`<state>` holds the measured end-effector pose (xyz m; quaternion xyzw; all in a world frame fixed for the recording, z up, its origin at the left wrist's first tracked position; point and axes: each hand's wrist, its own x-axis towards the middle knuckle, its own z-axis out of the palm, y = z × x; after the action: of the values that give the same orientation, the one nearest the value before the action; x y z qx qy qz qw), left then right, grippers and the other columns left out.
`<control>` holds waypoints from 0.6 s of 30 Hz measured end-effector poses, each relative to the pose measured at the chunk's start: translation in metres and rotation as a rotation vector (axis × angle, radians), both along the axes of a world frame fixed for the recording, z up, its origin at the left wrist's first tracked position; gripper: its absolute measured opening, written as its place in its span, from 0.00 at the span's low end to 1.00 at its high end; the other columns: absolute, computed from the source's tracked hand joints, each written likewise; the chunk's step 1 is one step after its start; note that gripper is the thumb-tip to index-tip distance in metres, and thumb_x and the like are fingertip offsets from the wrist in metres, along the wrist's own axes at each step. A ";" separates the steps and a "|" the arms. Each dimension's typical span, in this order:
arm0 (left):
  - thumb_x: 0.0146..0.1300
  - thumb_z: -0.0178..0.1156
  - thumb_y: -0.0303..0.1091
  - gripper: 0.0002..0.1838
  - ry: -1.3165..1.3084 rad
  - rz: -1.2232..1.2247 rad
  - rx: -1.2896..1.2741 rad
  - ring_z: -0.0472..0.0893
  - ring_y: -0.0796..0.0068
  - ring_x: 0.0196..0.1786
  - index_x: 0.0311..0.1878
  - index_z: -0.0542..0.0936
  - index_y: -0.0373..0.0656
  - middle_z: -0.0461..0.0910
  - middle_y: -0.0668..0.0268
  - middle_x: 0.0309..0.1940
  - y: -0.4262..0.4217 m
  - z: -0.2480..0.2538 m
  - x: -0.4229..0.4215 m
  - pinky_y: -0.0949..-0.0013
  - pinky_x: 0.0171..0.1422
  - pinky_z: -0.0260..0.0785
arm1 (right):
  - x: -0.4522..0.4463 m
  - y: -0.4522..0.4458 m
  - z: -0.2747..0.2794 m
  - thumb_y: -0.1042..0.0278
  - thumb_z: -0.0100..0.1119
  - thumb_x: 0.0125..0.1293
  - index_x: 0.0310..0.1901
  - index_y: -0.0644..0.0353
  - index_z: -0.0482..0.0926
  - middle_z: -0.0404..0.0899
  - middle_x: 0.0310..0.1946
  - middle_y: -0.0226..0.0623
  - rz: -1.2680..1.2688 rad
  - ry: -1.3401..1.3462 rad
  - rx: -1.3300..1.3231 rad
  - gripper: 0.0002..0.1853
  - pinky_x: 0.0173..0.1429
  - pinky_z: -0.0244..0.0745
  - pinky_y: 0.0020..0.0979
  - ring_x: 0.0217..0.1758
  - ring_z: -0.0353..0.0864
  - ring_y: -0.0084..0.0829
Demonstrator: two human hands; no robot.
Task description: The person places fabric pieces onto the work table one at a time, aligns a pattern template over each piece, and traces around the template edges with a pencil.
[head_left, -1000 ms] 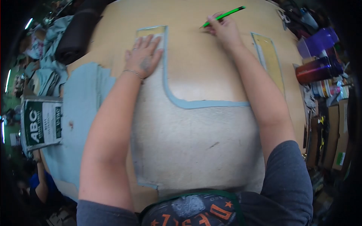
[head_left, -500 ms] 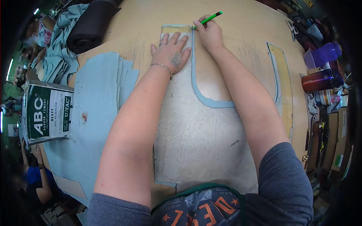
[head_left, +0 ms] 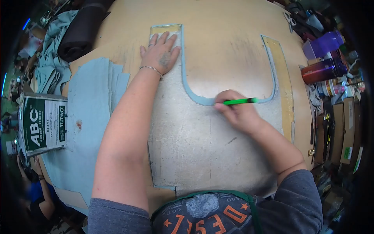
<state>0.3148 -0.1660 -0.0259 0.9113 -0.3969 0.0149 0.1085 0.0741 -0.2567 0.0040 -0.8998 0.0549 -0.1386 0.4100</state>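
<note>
A large grey U-shaped pattern board [head_left: 183,144] with yellowish taped ends lies on the tan table. Pale blue material [head_left: 200,100] shows as a strip along the inside of its curve. My left hand [head_left: 161,54] rests flat, fingers spread, on the board's upper left arm. Pinched in my right hand [head_left: 237,111] is a green pencil [head_left: 239,101] with a black band, slanting to the right. That hand is at the bottom of the curve, by the blue strip; the pencil's tip is hidden behind my fingers.
Left of the board lie stacked blue sheets [head_left: 91,89], with an ABC rubber cement can [head_left: 43,124] beside them. A dark roll [head_left: 83,31] stands at the upper left. Along the right edge are a tumbler [head_left: 321,72], a purple container [head_left: 327,43] and scissors [head_left: 289,20].
My right hand has moved with the pencil from the top of the left arm down to the bottom of the curve. My left hand stays on the board. The view has shifted slightly.
</note>
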 end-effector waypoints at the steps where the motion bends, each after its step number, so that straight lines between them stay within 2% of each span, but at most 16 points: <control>1: 0.62 0.43 0.51 0.24 -0.028 0.004 -0.006 0.50 0.64 0.69 0.62 0.64 0.60 0.54 0.70 0.66 0.000 0.001 0.000 0.39 0.65 0.42 | -0.013 -0.015 0.002 0.70 0.58 0.56 0.30 0.62 0.71 0.73 0.27 0.38 -0.060 0.025 0.016 0.07 0.36 0.69 0.30 0.30 0.74 0.33; 3: 0.61 0.46 0.47 0.22 -0.081 0.001 -0.027 0.52 0.63 0.68 0.60 0.66 0.58 0.56 0.68 0.65 0.001 0.000 -0.002 0.39 0.65 0.43 | -0.039 -0.048 0.004 0.70 0.57 0.58 0.30 0.63 0.71 0.73 0.26 0.36 -0.174 0.076 0.096 0.06 0.37 0.69 0.28 0.31 0.74 0.28; 6: 0.55 0.54 0.38 0.18 -0.364 -0.084 -0.166 0.57 0.61 0.65 0.52 0.73 0.53 0.62 0.65 0.60 0.006 -0.001 -0.009 0.41 0.62 0.49 | -0.071 -0.083 -0.007 0.70 0.55 0.60 0.32 0.63 0.72 0.74 0.27 0.34 -0.264 0.072 0.270 0.06 0.39 0.69 0.26 0.33 0.74 0.24; 8: 0.51 0.57 0.30 0.17 -0.407 -0.212 -0.340 0.65 0.58 0.58 0.47 0.76 0.49 0.68 0.60 0.53 0.004 0.009 -0.052 0.53 0.56 0.59 | -0.077 -0.087 -0.019 0.70 0.54 0.61 0.32 0.64 0.72 0.75 0.28 0.33 -0.245 -0.023 0.355 0.06 0.39 0.69 0.26 0.34 0.75 0.23; 9: 0.47 0.58 0.26 0.15 -0.325 -0.330 -0.451 0.71 0.57 0.49 0.42 0.76 0.44 0.73 0.59 0.46 -0.003 0.020 -0.087 0.58 0.48 0.65 | -0.078 -0.088 -0.017 0.69 0.54 0.61 0.32 0.64 0.72 0.75 0.28 0.33 -0.253 -0.020 0.384 0.07 0.39 0.69 0.25 0.34 0.75 0.23; 10: 0.45 0.59 0.26 0.12 -0.220 -0.644 -0.591 0.74 0.57 0.43 0.37 0.75 0.40 0.76 0.59 0.39 -0.009 0.026 -0.120 0.59 0.44 0.67 | -0.077 -0.087 -0.017 0.69 0.54 0.61 0.32 0.63 0.72 0.76 0.28 0.34 -0.257 -0.013 0.416 0.07 0.40 0.69 0.25 0.34 0.75 0.23; 11: 0.43 0.60 0.25 0.11 -0.160 -0.752 -0.522 0.75 0.58 0.40 0.33 0.74 0.39 0.76 0.60 0.35 -0.009 0.028 -0.169 0.60 0.45 0.67 | -0.077 -0.086 -0.017 0.68 0.54 0.61 0.32 0.63 0.72 0.76 0.28 0.34 -0.255 -0.005 0.450 0.07 0.40 0.69 0.25 0.34 0.75 0.23; 12: 0.42 0.61 0.26 0.12 0.141 -0.911 -0.521 0.76 0.59 0.43 0.33 0.75 0.39 0.76 0.59 0.36 -0.011 0.030 -0.211 0.61 0.47 0.67 | -0.078 -0.086 -0.017 0.68 0.54 0.61 0.32 0.63 0.71 0.76 0.27 0.34 -0.256 0.012 0.442 0.07 0.40 0.69 0.25 0.34 0.76 0.24; 13: 0.46 0.61 0.34 0.16 0.187 -0.871 -0.415 0.72 0.60 0.53 0.39 0.75 0.41 0.74 0.60 0.44 -0.009 0.040 -0.250 0.58 0.54 0.64 | -0.078 -0.087 -0.015 0.67 0.55 0.61 0.32 0.63 0.71 0.76 0.27 0.34 -0.252 0.029 0.433 0.08 0.40 0.69 0.25 0.34 0.76 0.24; 14: 0.52 0.58 0.46 0.24 0.165 -0.833 -0.141 0.60 0.62 0.64 0.52 0.72 0.48 0.66 0.64 0.57 -0.006 0.042 -0.273 0.46 0.60 0.56 | -0.079 -0.089 -0.013 0.67 0.55 0.61 0.32 0.63 0.71 0.76 0.26 0.34 -0.245 0.048 0.419 0.08 0.40 0.69 0.25 0.34 0.76 0.24; 18: 0.55 0.51 0.57 0.32 0.211 -0.726 0.106 0.46 0.65 0.70 0.62 0.61 0.61 0.53 0.71 0.66 -0.010 0.025 -0.282 0.32 0.61 0.43 | -0.080 -0.107 -0.010 0.69 0.54 0.61 0.34 0.62 0.69 0.75 0.28 0.31 -0.164 0.087 0.346 0.07 0.39 0.68 0.22 0.34 0.74 0.20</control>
<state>0.0333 -0.1756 -0.0008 0.7122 -0.6809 -0.1388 0.0998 -0.0056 -0.3634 -0.0065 -0.8136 0.1687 -0.1208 0.5431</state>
